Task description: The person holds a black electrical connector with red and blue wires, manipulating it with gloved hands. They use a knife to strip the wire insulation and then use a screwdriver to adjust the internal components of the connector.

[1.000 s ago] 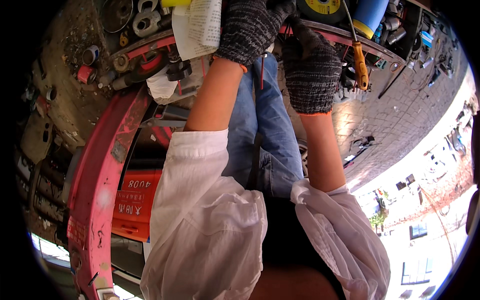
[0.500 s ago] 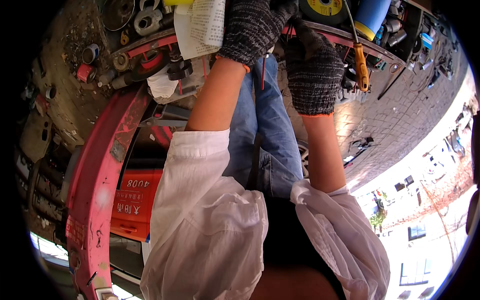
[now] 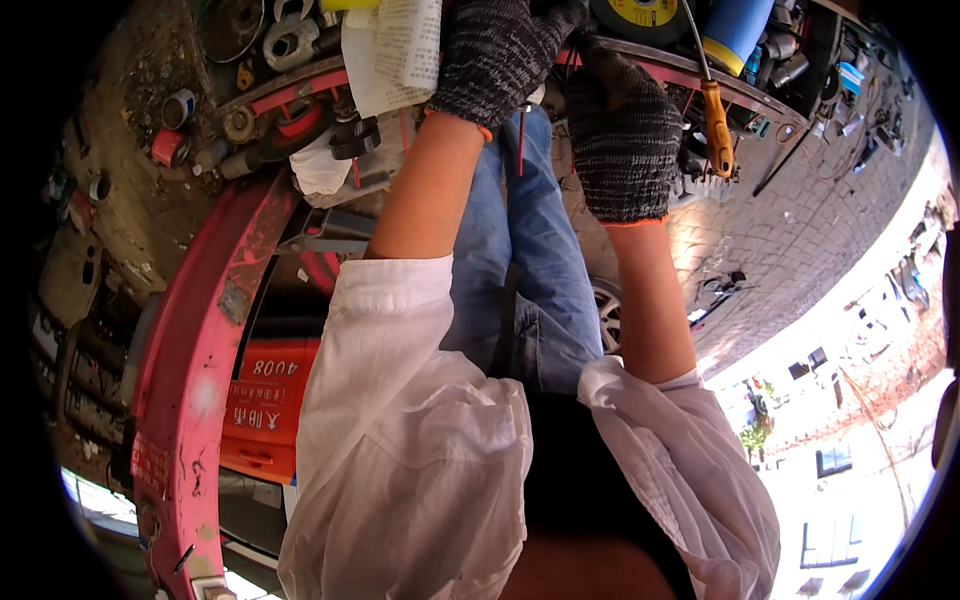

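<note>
My left hand point(image 3: 500, 60), in a dark knitted glove with an orange cuff, is at the top edge, over the red-edged tool tray. Its fingertips run out of sight. Close on its right, my right hand point(image 3: 625, 145), gloved alike, is curled closed at the tray's near edge; whatever its fingers hold is hidden. A printed paper sheet point(image 3: 393, 55) lies just left of my left hand. Beyond my right hand is a black disc with a yellow label point(image 3: 645, 12). A screwdriver with an orange-brown handle point(image 3: 717, 130) hangs over the edge, right of my right hand.
A blue cylinder with a yellow rim point(image 3: 735, 35) lies in the tray at the right. An open-ended wrench point(image 3: 292, 12) and metal parts fill its left side. A red metal beam point(image 3: 190, 390) curves along my left, beside an orange-red panel point(image 3: 265, 400). Tools litter the paved floor point(image 3: 790, 230).
The whole view has shifted slightly, so things sit a little further left and up. Both hands stay close together at nearly the same place by the tray.
</note>
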Demonstrator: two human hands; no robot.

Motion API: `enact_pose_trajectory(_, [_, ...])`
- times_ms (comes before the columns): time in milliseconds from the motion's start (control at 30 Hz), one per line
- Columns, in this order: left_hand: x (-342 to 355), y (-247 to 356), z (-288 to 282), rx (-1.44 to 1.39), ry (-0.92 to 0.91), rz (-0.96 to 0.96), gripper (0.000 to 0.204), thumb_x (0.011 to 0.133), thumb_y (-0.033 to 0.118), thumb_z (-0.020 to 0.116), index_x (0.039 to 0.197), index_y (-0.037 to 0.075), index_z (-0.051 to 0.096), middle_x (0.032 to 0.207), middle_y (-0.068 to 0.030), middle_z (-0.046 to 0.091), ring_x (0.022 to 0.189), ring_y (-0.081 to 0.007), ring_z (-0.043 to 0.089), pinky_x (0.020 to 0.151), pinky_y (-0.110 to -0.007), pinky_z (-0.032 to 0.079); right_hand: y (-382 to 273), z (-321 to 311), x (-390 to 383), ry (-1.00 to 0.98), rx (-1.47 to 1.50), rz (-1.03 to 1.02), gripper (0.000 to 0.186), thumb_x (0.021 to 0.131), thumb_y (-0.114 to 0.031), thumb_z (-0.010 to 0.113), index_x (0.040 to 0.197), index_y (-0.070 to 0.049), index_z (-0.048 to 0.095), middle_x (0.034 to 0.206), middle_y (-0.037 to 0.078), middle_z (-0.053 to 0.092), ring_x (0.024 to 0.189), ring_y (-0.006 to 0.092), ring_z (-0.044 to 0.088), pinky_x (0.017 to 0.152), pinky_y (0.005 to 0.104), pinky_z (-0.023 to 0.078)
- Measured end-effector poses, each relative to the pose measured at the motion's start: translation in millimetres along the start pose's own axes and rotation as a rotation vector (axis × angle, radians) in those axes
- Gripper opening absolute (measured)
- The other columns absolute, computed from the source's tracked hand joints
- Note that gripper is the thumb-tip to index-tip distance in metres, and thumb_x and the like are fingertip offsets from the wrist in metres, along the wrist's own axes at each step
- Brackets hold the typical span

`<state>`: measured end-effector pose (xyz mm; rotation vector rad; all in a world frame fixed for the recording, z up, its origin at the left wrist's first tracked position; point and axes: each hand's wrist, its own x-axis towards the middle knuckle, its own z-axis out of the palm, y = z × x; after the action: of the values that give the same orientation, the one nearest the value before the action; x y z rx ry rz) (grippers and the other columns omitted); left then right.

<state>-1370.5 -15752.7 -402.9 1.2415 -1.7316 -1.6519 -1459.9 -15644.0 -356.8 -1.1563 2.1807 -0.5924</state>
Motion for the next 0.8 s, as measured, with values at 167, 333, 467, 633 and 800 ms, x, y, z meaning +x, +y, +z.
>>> enact_pose_trajectory(167, [0,-1,1,0.001,0.005,0.017,0.026,0.087,0.001,0.068,0.113,-0.002,0.065,0.105,-0.0158,0.07,0.096,-0.0258,0.068,0.087,-0.036,0.053,4,8,-4,0.054,-0.079,-0.026,0.031,0.093,-0.013,0.065,0.123,-0.009,0.069,0.104,0.017,0.073,0.094,0.0292,0.072,0.082,0.0359,0.055])
enact_pose_trajectory(333, [0,-1,1,-0.017,0.004,0.012,0.027,0.087,0.0,0.068,0.114,-0.002,0.065,0.105,-0.0157,0.07,0.097,-0.0255,0.067,0.088,-0.036,0.053,7,14,-7,0.101,-0.044,-0.043,0.032,0.092,-0.012,0.064,0.124,-0.01,0.069,0.101,0.017,0.073,0.09,0.0309,0.071,0.081,0.037,0.055])
enact_pose_trajectory(467, [0,-1,0,-0.022,-0.008,-0.012,0.028,0.087,0.0,0.068,0.114,-0.003,0.064,0.106,-0.0163,0.07,0.097,-0.0258,0.067,0.088,-0.036,0.053,7,16,-7,0.104,-0.14,-0.07,0.034,0.092,-0.01,0.063,0.125,-0.011,0.068,0.098,0.017,0.072,0.088,0.0326,0.07,0.079,0.0385,0.055])
enact_pose_trajectory(633, [0,-3,0,-0.045,-0.01,0.003,0.029,0.086,-0.001,0.067,0.115,-0.003,0.064,0.107,-0.0167,0.07,0.098,-0.0262,0.068,0.089,-0.036,0.053,3,15,-9,0.092,-0.182,-0.044,0.036,0.09,-0.01,0.064,0.126,-0.011,0.068,0.096,0.018,0.072,0.086,0.0329,0.069,0.078,0.0394,0.055])
enact_pose_trajectory(800, [1,-4,0,-0.005,-0.004,0.029,0.03,0.086,-0.001,0.068,0.115,-0.003,0.065,0.107,-0.0167,0.07,0.098,-0.0267,0.068,0.089,-0.036,0.053,0,16,-13,0.119,-0.163,-0.02,0.036,0.09,-0.01,0.064,0.125,-0.01,0.068,0.095,0.018,0.071,0.086,0.0333,0.07,0.077,0.0395,0.055])
